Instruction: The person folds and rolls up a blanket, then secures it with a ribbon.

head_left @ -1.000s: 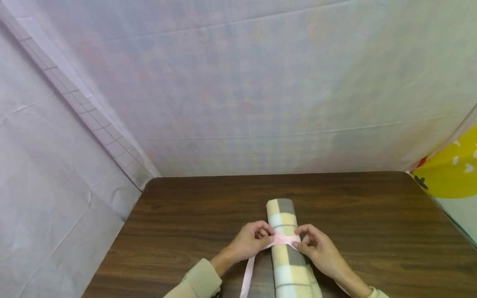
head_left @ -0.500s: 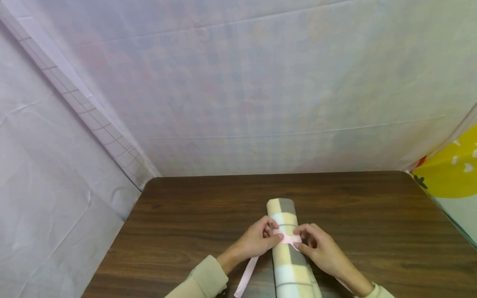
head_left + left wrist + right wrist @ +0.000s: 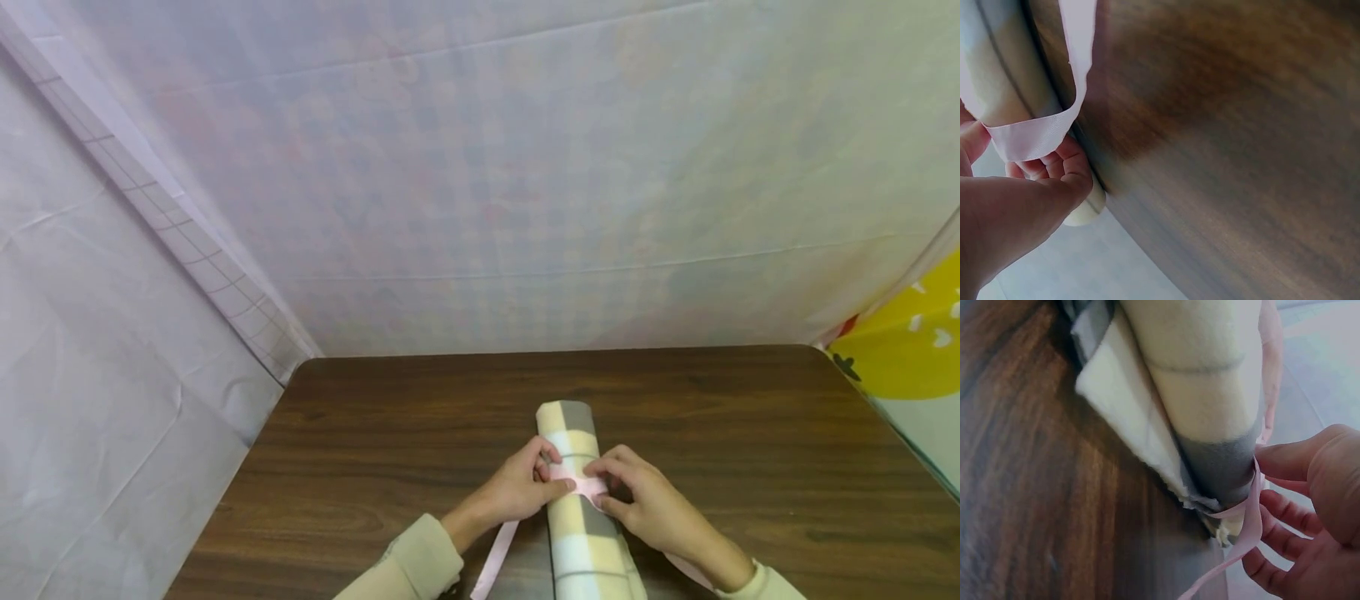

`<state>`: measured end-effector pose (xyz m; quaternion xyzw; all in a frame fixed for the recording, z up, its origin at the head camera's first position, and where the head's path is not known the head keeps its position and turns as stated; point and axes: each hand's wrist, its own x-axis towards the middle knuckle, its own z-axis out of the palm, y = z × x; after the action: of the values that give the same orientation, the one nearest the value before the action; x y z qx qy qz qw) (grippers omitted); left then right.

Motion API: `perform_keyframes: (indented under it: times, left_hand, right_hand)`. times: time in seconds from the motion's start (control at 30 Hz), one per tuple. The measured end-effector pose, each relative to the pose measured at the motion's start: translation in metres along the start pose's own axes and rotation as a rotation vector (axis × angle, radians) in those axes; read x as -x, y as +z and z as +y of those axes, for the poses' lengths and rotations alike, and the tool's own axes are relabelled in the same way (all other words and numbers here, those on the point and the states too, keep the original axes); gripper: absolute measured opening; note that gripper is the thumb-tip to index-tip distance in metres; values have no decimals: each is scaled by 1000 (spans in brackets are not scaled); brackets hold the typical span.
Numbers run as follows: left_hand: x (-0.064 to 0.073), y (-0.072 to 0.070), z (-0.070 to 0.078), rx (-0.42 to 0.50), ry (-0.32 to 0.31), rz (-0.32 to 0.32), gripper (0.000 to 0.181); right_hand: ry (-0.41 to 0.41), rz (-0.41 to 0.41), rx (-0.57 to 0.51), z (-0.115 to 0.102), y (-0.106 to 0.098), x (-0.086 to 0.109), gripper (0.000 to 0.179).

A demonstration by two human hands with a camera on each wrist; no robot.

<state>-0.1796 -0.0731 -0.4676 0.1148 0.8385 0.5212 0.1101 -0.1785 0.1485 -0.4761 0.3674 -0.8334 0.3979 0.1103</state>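
Note:
A rolled plaid fleece blanket (image 3: 573,542) in cream, white and grey lies lengthwise on the table. Around its middle runs a pink ribbon (image 3: 588,487) (image 3: 1032,136); one tail hangs loose on the left. My left hand (image 3: 517,486) (image 3: 1013,212) holds the ribbon at the roll's left side, its thumb on top and the other fingers curled by the edge. From the right, my right hand (image 3: 647,504) (image 3: 1319,506) pinches the ribbon (image 3: 1251,519) between thumb and fingers against the roll. A loose flap of blanket (image 3: 1129,412) shows in the right wrist view. The fingers partly cover the ribbon crossing.
The dark wood table (image 3: 390,417) extends on both sides of the roll. Behind it hangs a pale curtain (image 3: 487,208), with a white sheet (image 3: 90,375) to the left. A yellow patterned cloth (image 3: 915,350) hangs at the right edge.
The left hand has shifted right and onto the roll, its thumb now over the ribbon. The right fingers have moved slightly inward. The ribbon's left tail has swung a little left.

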Motion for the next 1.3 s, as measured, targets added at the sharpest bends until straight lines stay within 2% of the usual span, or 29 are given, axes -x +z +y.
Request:
perform_keyframes:
  times: [0.1, 0.3, 0.43, 0.6, 0.73, 0.93, 1.13, 1.3]
  left_hand:
    - [0, 1, -1, -22, 22, 6, 35]
    - [-3, 3, -4, -51, 76, 4, 56]
    - [-5, 2, -6, -75, 108, -3, 59]
    - [-6, 2, -5, -73, 104, -13, 59]
    - [-7, 2, -4, -60, 100, -18, 58]
    - [-6, 2, -1, -51, 67, -24, 59]
    - [-6, 3, 1, -28, 54, -41, 59]
    - [-5, 4, 1, -15, 64, -50, 58]
  right_hand:
    - [-28, -26, 32, 0, -1, -2, 36]
    - [-15, -75, 24, 1, -5, -5, 28]
    - [-5, -120, -10, 2, -7, -7, 25]
    - [8, -137, -9, 3, -6, -9, 29]
    - [-4, -123, 11, 3, -4, -9, 33]
    - [-68, -70, 56, 5, 1, -9, 37]
    - [-169, 24, 202, 8, 7, -9, 36]
    - [-290, 63, 354, 10, 10, -12, 29]
